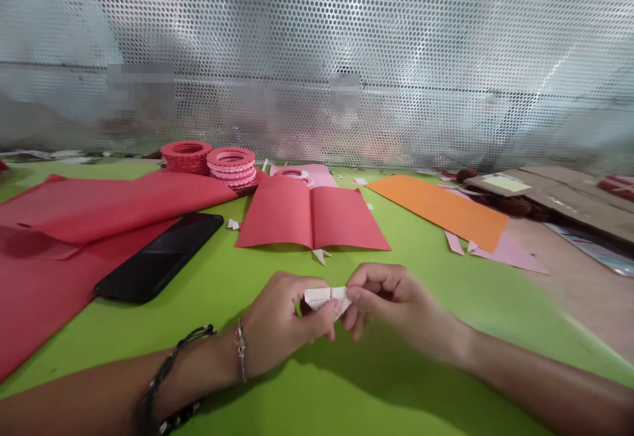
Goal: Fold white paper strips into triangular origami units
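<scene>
Left hand (280, 320): thumb and fingers pinched the folded white paper (319, 294) from the left. Paper was held between both hands over the green surface (426, 251), long axis roughly crosswise; neither hand was nearer. Right hand (396, 300): fingertips gripped its right end.

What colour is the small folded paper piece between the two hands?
The small folded paper piece is white, best seen in the head view.

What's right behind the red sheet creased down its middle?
Parts of a pink sheet and a reddish ring show; whatever the creased red sheet covers can't be seen.
</scene>
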A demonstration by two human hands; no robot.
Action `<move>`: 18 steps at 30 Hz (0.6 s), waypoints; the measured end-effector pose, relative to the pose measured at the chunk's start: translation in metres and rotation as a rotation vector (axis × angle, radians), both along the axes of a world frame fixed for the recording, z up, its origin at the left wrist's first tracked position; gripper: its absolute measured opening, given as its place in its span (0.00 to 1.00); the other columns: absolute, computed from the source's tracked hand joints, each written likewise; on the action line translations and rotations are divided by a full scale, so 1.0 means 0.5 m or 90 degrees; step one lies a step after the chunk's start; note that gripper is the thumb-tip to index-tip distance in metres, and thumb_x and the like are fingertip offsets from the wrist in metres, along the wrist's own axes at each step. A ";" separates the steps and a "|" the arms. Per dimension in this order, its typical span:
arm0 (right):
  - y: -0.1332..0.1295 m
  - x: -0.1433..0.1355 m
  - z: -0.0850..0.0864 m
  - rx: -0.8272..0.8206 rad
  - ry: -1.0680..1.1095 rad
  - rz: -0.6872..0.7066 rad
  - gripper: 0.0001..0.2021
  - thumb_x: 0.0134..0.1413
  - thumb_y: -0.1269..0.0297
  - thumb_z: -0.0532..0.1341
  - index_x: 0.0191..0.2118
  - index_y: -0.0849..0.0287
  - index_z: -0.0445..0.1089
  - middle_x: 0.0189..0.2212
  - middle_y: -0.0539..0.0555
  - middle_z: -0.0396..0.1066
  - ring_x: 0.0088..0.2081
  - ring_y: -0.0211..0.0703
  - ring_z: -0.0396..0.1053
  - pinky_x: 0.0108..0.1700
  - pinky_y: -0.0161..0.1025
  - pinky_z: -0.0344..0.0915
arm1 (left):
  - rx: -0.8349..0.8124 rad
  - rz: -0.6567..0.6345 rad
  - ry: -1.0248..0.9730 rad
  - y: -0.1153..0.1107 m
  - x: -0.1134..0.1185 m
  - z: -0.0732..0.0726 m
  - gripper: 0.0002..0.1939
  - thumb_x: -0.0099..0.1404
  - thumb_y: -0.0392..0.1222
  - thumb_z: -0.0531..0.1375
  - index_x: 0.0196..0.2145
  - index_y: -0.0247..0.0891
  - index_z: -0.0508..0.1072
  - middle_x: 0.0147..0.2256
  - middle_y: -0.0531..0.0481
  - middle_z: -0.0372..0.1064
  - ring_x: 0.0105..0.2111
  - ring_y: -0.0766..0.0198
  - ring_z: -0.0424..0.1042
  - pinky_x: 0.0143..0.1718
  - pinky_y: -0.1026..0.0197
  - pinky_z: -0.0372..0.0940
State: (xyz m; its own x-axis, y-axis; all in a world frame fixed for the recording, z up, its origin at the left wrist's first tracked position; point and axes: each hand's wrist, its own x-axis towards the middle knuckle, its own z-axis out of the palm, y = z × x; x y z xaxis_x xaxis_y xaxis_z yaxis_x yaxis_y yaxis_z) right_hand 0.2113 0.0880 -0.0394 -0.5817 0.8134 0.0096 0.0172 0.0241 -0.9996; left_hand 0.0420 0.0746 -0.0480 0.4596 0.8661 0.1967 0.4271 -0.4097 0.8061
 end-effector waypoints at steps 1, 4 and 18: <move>-0.003 -0.001 0.001 0.014 -0.019 -0.014 0.09 0.50 0.64 0.57 0.25 0.65 0.64 0.20 0.49 0.69 0.21 0.29 0.68 0.25 0.28 0.67 | -0.011 0.001 0.000 0.000 0.001 0.000 0.17 0.60 0.41 0.50 0.17 0.33 0.66 0.14 0.55 0.63 0.14 0.73 0.61 0.16 0.72 0.55; -0.009 -0.003 0.004 0.073 -0.066 -0.049 0.09 0.50 0.64 0.57 0.25 0.64 0.63 0.19 0.48 0.67 0.21 0.30 0.67 0.25 0.30 0.67 | -0.048 -0.014 -0.022 0.001 0.002 0.001 0.15 0.60 0.41 0.50 0.20 0.33 0.67 0.17 0.54 0.65 0.15 0.73 0.62 0.17 0.72 0.57; -0.014 -0.001 0.004 0.412 -0.193 -0.122 0.04 0.51 0.70 0.55 0.27 0.60 0.64 0.20 0.49 0.67 0.23 0.33 0.64 0.24 0.30 0.61 | -0.157 -0.027 -0.166 0.006 0.004 0.000 0.09 0.59 0.37 0.51 0.25 0.33 0.69 0.24 0.52 0.68 0.18 0.73 0.64 0.21 0.71 0.61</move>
